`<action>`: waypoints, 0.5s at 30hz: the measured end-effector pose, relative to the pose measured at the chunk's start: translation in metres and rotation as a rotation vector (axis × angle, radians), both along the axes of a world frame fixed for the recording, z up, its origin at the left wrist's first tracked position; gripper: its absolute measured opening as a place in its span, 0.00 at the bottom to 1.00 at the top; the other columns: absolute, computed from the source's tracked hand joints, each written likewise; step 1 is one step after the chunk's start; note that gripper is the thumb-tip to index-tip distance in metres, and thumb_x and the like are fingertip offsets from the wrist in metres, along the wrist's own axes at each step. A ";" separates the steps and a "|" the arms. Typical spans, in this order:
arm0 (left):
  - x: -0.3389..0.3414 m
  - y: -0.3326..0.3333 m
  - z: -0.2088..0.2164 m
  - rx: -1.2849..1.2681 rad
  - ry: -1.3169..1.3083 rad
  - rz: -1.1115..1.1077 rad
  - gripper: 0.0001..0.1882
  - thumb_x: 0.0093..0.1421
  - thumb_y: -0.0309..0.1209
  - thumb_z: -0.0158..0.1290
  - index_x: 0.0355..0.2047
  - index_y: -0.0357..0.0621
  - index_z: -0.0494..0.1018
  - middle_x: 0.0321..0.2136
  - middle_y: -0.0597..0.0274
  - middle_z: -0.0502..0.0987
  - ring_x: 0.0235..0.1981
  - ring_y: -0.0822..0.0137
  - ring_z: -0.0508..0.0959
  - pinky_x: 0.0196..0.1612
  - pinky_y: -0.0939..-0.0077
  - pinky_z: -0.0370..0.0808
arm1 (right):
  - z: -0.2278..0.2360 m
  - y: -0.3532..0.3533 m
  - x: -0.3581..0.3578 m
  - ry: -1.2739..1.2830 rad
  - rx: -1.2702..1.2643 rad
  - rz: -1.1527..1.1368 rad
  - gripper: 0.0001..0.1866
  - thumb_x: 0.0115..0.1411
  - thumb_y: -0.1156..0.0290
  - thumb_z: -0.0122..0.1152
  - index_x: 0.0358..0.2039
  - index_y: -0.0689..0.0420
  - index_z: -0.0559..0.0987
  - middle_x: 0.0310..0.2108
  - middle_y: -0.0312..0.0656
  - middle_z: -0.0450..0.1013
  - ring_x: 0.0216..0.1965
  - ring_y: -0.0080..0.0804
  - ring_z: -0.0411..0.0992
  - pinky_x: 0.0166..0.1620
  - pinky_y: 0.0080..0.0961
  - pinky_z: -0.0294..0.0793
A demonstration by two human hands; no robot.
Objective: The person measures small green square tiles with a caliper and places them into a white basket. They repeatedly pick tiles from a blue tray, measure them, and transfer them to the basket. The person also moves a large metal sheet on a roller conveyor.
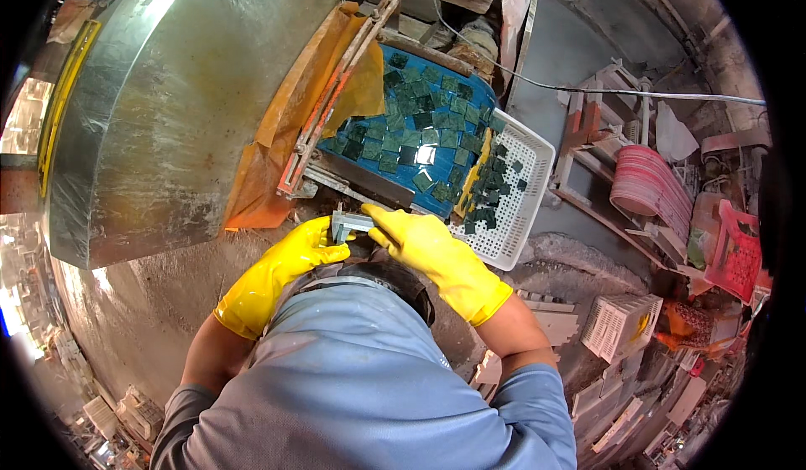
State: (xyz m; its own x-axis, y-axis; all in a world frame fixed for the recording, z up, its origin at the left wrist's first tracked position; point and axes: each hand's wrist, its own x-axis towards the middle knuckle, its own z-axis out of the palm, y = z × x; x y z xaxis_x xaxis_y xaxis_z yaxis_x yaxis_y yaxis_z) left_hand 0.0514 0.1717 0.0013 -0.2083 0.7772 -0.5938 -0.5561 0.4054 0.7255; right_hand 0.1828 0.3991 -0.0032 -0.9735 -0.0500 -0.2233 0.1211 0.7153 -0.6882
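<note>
We curl our yellow-gloved left hand (304, 248) around the small grey metal caliper (349, 223), while our yellow-gloved right hand (417, 239) pinches it from three o'clock. Dark green square tiles (420, 126) lie at twelve o'clock.

Both hands work in a narrow pocket. Directly ahead of the left hand (290, 260) and right hand (432, 256), the metal frame edge (336, 180) of the blue tray (437, 147) blocks forward travel at hand level; passage forward exists only above it, over the dark green tiles (420, 122). Left of the left hand, the large sheet-metal housing (185, 92) and the orange sheet (273, 147) close off that side. Just right of the right hand, the white perforated basket (525, 193) stands in the way. Below the left hand, bare concrete floor (143, 319) leaves open room. Behind both hands, the person's own body (353, 369) limits withdrawal.
</note>
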 end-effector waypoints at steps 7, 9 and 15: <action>-0.001 -0.003 -0.011 -0.016 0.021 -0.013 0.27 0.64 0.24 0.62 0.63 0.41 0.70 0.52 0.62 0.79 0.53 0.70 0.78 0.61 0.72 0.73 | -0.005 0.000 0.000 -0.013 -0.031 -0.010 0.25 0.71 0.54 0.55 0.64 0.51 0.70 0.47 0.53 0.79 0.47 0.54 0.79 0.47 0.47 0.79; -0.001 -0.003 -0.012 -0.021 0.028 -0.019 0.27 0.64 0.24 0.63 0.63 0.41 0.70 0.52 0.63 0.79 0.53 0.71 0.78 0.61 0.72 0.74 | -0.005 0.000 0.001 -0.024 -0.042 -0.014 0.26 0.71 0.54 0.54 0.65 0.50 0.70 0.48 0.53 0.79 0.48 0.54 0.78 0.48 0.47 0.79; -0.002 -0.002 -0.014 -0.038 0.045 -0.029 0.27 0.64 0.24 0.63 0.63 0.40 0.70 0.51 0.62 0.80 0.52 0.70 0.79 0.60 0.73 0.74 | -0.006 0.001 -0.001 -0.074 -0.064 -0.011 0.26 0.72 0.53 0.52 0.66 0.50 0.70 0.51 0.53 0.79 0.50 0.54 0.78 0.51 0.47 0.78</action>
